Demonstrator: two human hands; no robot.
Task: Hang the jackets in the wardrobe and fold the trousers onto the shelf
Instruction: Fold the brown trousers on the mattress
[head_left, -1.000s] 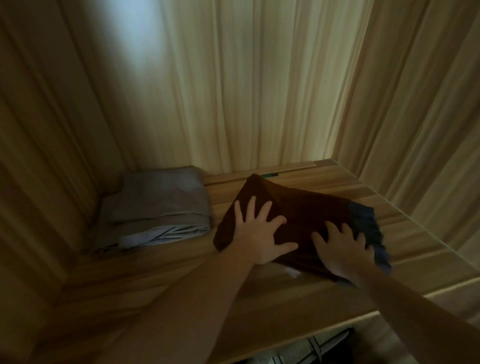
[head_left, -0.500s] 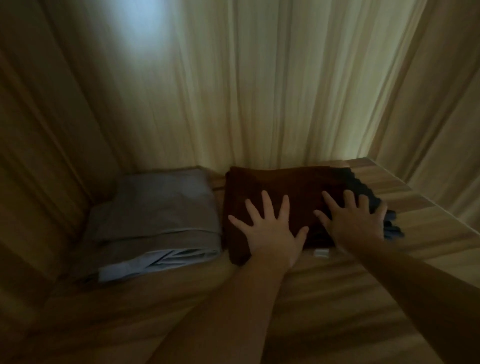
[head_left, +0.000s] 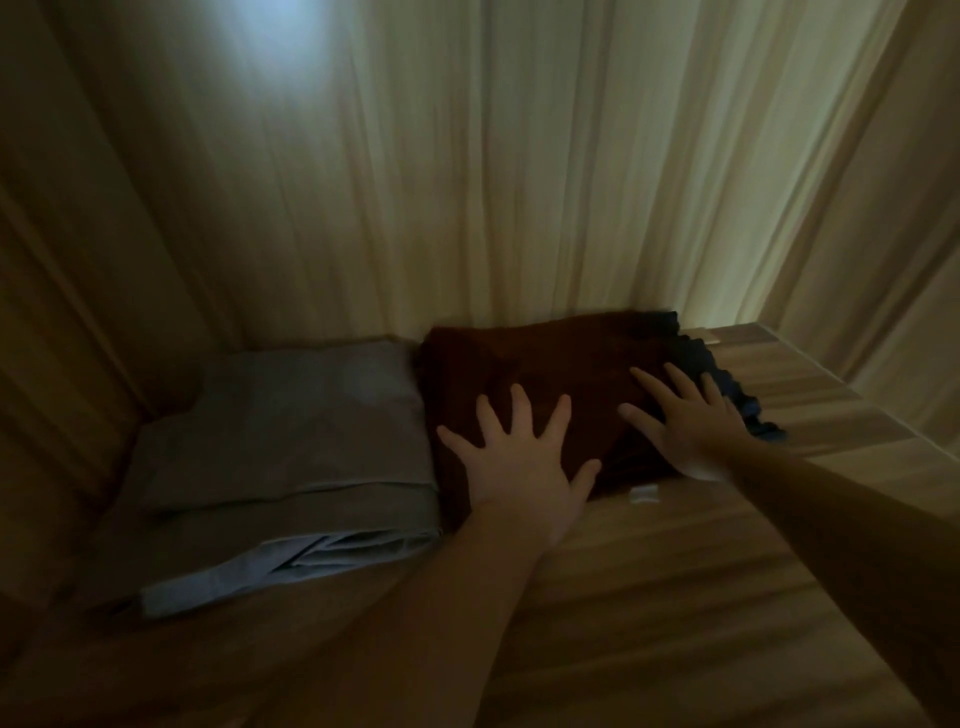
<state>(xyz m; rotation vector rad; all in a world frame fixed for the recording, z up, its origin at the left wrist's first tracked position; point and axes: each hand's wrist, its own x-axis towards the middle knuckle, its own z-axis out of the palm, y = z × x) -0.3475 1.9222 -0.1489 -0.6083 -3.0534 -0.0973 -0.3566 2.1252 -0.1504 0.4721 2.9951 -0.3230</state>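
Folded dark brown trousers (head_left: 545, 358) lie on the wooden shelf (head_left: 701, 571), pushed against the back wall. A dark blue garment edge (head_left: 727, 389) shows under their right side. My left hand (head_left: 519, 462) rests flat on the front left of the brown trousers, fingers spread. My right hand (head_left: 685, 421) lies flat on their right part, fingers spread too. Neither hand grips the cloth. A small white tag (head_left: 644, 493) sticks out at the front edge.
A folded grey pair of trousers (head_left: 291, 431) lies to the left, touching the brown pile. Wooden wardrobe walls close the shelf at the left (head_left: 62, 312), back (head_left: 467, 182) and right (head_left: 883, 260). Bare shelf lies in front of the piles.
The brown trousers slid back and left, from slanted mid-shelf to square against the back wall beside the grey pile. Both hands moved forward with them, staying flat on top.
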